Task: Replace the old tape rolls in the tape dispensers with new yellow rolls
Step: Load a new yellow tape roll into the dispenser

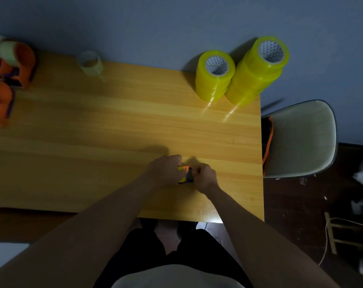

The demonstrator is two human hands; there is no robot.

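An orange and black tape dispenser (186, 173) with a yellow roll in it stands on the wooden table (114, 125) near its front right. My left hand (166, 169) curls over its left side and covers most of the roll. My right hand (204, 176) pinches the dispenser's dark right end. Two stacks of new yellow rolls stand at the back right, a shorter stack (214, 74) and a taller stack (257, 69). A clear old roll (90, 63) stands at the back edge. Orange dispensers (16, 63) holding pale rolls sit at the far left.
A grey shell chair (301, 140) stands against the table's right edge with an orange strap (269, 142) on its seat. The blue wall runs behind the table. Dark floor with scattered items and a wooden frame (347, 231) lies to the right.
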